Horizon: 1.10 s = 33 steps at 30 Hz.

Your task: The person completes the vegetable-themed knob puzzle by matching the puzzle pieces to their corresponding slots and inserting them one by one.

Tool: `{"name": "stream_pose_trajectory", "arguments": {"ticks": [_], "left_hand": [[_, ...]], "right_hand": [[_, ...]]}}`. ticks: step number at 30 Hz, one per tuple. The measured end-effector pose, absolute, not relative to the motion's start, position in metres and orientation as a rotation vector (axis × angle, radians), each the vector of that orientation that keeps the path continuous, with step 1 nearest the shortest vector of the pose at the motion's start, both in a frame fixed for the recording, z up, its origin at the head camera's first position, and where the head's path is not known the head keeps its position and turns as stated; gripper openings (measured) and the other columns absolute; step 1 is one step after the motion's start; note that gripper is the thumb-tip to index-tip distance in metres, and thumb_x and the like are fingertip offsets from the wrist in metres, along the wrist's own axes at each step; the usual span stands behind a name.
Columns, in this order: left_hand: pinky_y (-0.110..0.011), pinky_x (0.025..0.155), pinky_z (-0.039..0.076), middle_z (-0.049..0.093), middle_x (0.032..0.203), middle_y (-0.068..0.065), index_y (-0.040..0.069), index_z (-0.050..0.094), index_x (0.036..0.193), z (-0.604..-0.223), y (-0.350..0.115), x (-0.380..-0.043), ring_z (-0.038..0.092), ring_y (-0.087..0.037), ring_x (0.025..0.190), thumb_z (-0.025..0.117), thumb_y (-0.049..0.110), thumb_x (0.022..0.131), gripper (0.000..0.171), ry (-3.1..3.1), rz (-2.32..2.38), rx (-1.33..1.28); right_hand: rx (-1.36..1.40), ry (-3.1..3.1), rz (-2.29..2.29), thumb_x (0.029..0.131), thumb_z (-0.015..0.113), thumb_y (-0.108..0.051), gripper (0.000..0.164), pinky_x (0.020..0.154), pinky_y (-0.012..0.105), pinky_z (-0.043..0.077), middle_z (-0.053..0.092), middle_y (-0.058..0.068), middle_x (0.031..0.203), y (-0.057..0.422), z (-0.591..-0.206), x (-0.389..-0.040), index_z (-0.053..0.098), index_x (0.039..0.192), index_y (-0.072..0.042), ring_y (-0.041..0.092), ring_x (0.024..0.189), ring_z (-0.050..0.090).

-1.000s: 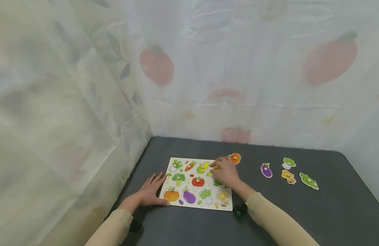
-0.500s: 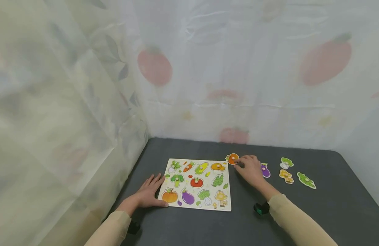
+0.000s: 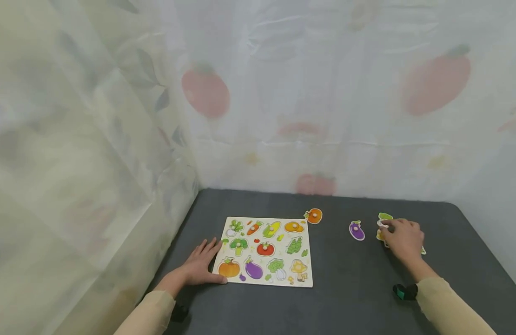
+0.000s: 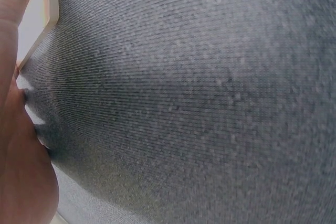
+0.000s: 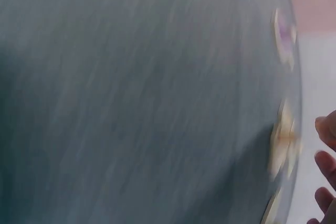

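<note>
A wooden vegetable puzzle board [image 3: 281, 252] lies on the dark table. My left hand [image 3: 199, 266] rests at its left edge with fingers spread and the thumb at the near left corner. Farther right, my right hand [image 3: 404, 239] hovers over the bok choy piece [image 3: 385, 216] and the mushroom piece [image 3: 380, 235], its fingers loosely bent. It partly hides both and most of the pea pod piece [image 3: 423, 251]. In the right wrist view the fingertips [image 5: 324, 167] look apart from the blurred mushroom piece [image 5: 283, 140], with nothing seen between them.
A purple eggplant piece [image 3: 356, 231] lies between the board and my right hand. The orange pumpkin piece [image 3: 314, 216] sits at the board's far right corner. Printed plastic sheeting [image 3: 258, 116] hangs behind the table and along its left side.
My right hand has left the yellow potato piece at the board's upper right and moved right, past the pumpkin and eggplant pieces. My left hand stays at the board's edge.
</note>
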<state>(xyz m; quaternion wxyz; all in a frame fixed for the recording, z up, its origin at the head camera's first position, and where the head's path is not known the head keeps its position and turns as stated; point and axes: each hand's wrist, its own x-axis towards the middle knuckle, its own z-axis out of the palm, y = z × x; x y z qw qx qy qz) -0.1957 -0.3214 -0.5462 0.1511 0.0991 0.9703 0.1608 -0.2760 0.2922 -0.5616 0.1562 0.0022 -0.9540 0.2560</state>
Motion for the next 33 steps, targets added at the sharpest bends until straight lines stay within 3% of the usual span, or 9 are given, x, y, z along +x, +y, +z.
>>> {"name": "stream_pose_trajectory", "arguments": {"ticks": [15, 23, 33], "left_hand": [[-0.064, 0.12, 0.007, 0.014, 0.17, -0.015, 0.014, 0.022, 0.165, -0.549, -0.324, -0.194, 0.004, -0.045, 0.154, 0.078, 0.075, 0.072, 0.125, 2.799, 0.494, 0.302], [-0.067, 0.119, 0.008, 0.018, 0.168, -0.02, 0.01, 0.025, 0.164, -0.548, -0.323, -0.192, 0.006, -0.049, 0.153, 0.08, 0.073, 0.071, 0.125, 2.807, 0.533, 0.323], [-0.066, 0.12, 0.008, 0.015, 0.169, -0.017, 0.012, 0.023, 0.165, -0.546, -0.322, -0.193, 0.004, -0.047, 0.154, 0.079, 0.074, 0.072, 0.125, 2.791, 0.508, 0.303]], "right_hand": [[-0.468, -2.858, 0.693, 0.098, 0.061, -0.034, 0.046, 0.095, 0.075, 0.022, 0.044, 0.039, 0.125, 0.349, -0.571, -0.25, 0.065, 0.115, 0.008, 0.065, 0.121, 0.028], [-0.523, -2.885, 0.671, 0.097, 0.061, -0.036, 0.049, 0.097, 0.075, 0.022, 0.043, 0.039, 0.125, 0.351, -0.569, -0.248, 0.065, 0.113, 0.01, 0.065, 0.121, 0.028], [-0.56, -2.858, 0.667, 0.096, 0.064, -0.035, 0.047, 0.096, 0.074, 0.024, 0.046, 0.038, 0.125, 0.35, -0.568, -0.246, 0.068, 0.113, 0.008, 0.063, 0.119, 0.03]]}}
